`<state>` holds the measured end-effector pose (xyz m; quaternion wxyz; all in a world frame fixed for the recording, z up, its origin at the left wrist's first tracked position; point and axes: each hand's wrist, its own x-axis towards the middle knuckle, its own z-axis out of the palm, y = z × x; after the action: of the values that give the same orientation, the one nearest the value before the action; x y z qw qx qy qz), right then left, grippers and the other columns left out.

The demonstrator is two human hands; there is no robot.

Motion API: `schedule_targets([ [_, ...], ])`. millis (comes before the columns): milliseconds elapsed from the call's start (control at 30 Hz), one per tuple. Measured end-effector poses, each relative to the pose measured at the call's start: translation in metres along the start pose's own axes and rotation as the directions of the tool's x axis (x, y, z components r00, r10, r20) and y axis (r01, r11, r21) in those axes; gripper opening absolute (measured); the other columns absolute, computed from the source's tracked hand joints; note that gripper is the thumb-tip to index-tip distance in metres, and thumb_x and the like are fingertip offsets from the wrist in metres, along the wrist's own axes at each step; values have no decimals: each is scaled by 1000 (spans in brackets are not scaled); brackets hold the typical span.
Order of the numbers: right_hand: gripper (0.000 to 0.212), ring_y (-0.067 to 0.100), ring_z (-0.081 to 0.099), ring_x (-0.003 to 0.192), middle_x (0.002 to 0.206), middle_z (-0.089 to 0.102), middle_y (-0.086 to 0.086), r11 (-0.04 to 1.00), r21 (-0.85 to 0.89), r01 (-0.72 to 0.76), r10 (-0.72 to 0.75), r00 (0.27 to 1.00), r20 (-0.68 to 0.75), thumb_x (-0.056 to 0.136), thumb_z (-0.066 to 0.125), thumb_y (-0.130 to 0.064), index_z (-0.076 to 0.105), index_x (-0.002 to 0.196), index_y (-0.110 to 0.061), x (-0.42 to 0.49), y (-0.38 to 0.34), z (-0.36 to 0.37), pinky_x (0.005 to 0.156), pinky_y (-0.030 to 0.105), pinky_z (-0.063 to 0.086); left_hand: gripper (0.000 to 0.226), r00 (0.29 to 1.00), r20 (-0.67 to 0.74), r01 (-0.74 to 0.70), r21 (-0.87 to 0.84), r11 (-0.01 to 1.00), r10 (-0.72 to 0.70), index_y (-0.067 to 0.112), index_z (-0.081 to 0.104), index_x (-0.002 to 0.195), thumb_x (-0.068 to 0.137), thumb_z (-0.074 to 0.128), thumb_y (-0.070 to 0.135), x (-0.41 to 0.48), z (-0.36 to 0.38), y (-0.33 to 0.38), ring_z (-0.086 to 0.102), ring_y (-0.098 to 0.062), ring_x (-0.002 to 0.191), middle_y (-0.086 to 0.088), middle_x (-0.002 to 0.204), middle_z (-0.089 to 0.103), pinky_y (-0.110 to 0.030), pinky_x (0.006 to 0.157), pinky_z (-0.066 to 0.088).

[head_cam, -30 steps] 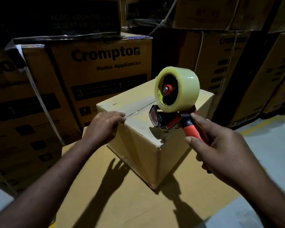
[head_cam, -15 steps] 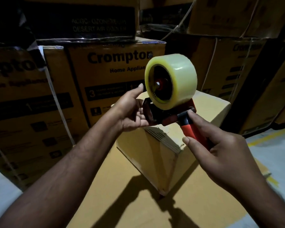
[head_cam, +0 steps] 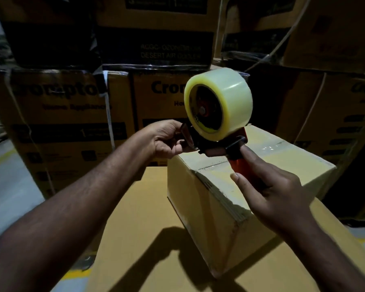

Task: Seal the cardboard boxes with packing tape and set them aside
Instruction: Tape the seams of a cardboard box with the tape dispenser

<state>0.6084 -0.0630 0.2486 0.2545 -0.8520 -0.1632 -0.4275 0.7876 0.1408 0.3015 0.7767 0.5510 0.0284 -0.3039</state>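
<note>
The right hand (head_cam: 282, 192) holds the tape gun (head_cam: 215, 146) by its red handle, with one finger laid straight along it. The left hand (head_cam: 167, 140) is curled at the front of the tape gun and pinches there. I cannot tell if it has the loose end of the tape. The roll (head_cam: 230, 98) sits up high, above the box (head_cam: 200, 211). The box stands on a big flat cardboard surface (head_cam: 148, 239), just under both hands, with its flaps down. Shiny tape seems to lie on the seam (head_cam: 211, 165) on top.

I think the step now is to get the tape end free. To do it well, pull the end out slow and straight, so it does not fold and stick to itself. Keep fingers off the sharp teeth in front. Then press the end down on the side of the box, in line with the seam, and pull the tape gun flat across the top. The box looks light, so it may slide. One hand should hold it.
</note>
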Motion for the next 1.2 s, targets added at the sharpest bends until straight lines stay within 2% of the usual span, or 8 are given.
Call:
schedule_targets([
  [133,56,0,54,102,116,58,-3,995,66,81,-81,997,-10,87,64,-29,54,135,-2,7,11,9,82,6,47,6,999,43,-29,-76,997,32,5,65,92,86,63,3,-7,-9,-1,63,-11,89,-14,92,70,-11,63,55],
  [267,61,13,66,87,107,71,4,995,-11,96,-95,994,57,83,69,-24,53,139,-9,16,16,11,70,20,55,49,981,114,-151,-47,987,155,-2,61,116,93,62,42,-27,-5,3,65,-33,114,-20,114,65,-39,76,64],
  [367,61,7,64,76,99,67,-7,998,57,13,-19,994,104,83,68,-28,52,141,-18,15,18,11,65,11,50,42,990,95,-110,91,990,101,6,60,103,98,55,48,-29,-9,2,63,-16,73,-10,89,61,-22,91,50],
  [467,60,3,65,79,102,64,-10,989,137,-54,38,992,118,82,67,-31,53,140,-22,13,21,10,67,1,46,43,993,82,-93,68,993,87,8,60,99,100,53,51,-21,-15,-5,47,-8,55,-3,78,52,-47,112,41],
  [667,61,-10,63,80,108,59,-25,973,189,-131,112,988,104,81,68,-34,50,139,-29,9,23,14,63,5,48,90,964,267,23,-44,999,-10,5,46,147,89,49,74,-8,-4,-29,62,-38,102,-22,135,56,-60,101,44],
  [767,63,1,66,78,102,60,-27,951,235,-203,178,976,125,79,67,-43,48,139,-44,7,26,11,59,13,52,77,984,176,28,-165,986,2,2,55,131,94,45,69,-1,3,-33,62,-51,115,-29,124,66,-71,105,36],
  [900,65,-1,59,73,96,63,-13,926,279,-255,223,965,139,79,68,-47,40,136,-57,8,30,11,62,18,51,37,998,38,-55,-114,992,59,2,61,102,96,62,38,4,-2,-21,75,-30,75,-13,81,74,-70,102,42],
  [1200,60,-7,55,71,98,65,-7,928,285,-239,202,967,154,83,72,-41,52,139,-33,23,28,29,65,10,47,15,999,-22,-18,298,954,25,14,70,85,73,76,21,4,-22,18,75,-20,79,-3,87,75,-43,67,61],
])
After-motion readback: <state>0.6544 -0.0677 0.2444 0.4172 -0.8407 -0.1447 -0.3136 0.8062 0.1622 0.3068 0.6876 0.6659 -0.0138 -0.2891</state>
